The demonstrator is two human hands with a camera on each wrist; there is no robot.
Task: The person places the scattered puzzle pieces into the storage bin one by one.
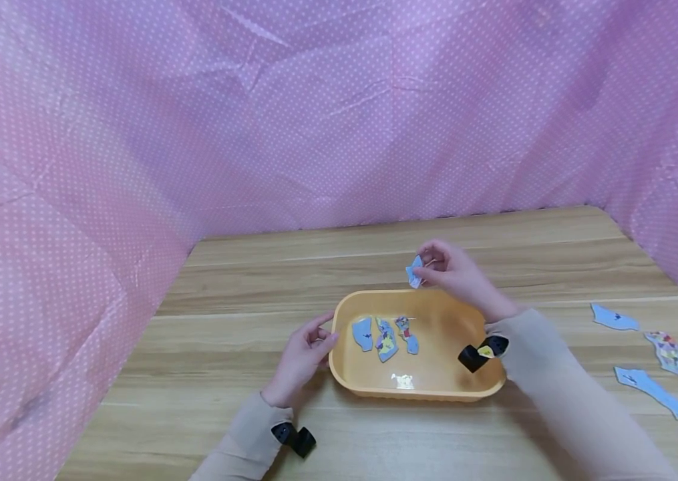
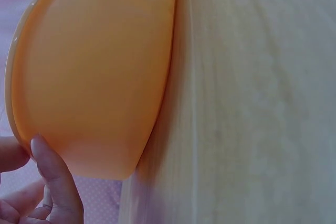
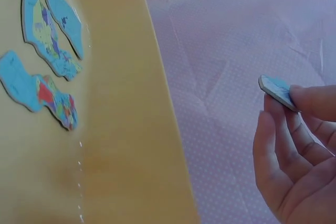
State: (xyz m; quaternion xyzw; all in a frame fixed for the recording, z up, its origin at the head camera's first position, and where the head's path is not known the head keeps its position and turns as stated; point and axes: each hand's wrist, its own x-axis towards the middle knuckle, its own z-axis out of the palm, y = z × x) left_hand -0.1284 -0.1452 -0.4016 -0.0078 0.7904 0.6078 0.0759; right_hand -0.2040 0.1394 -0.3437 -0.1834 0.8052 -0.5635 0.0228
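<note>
My right hand [image 1: 453,270] pinches a small blue map puzzle piece [image 1: 415,272] between thumb and fingers, above the far rim of a yellow-orange plastic tray [image 1: 441,391]. In the right wrist view the held piece is seen nearly edge-on. My left hand [image 1: 302,357] grips the tray's left end, with thumb and index finger at the rim in the left wrist view. Inside the tray lie a plain blue piece [image 1: 362,333], a yellow and purple map piece [image 1: 386,341] and a piece with red patches [image 3: 47,95], side by side.
On the wooden table [image 1: 236,280] to the right lie a blue piece [image 1: 615,317], a multicoloured piece [image 1: 666,351] and a long blue piece [image 1: 651,392]. A pink dotted cloth [image 1: 314,133] hangs around the table's back and sides.
</note>
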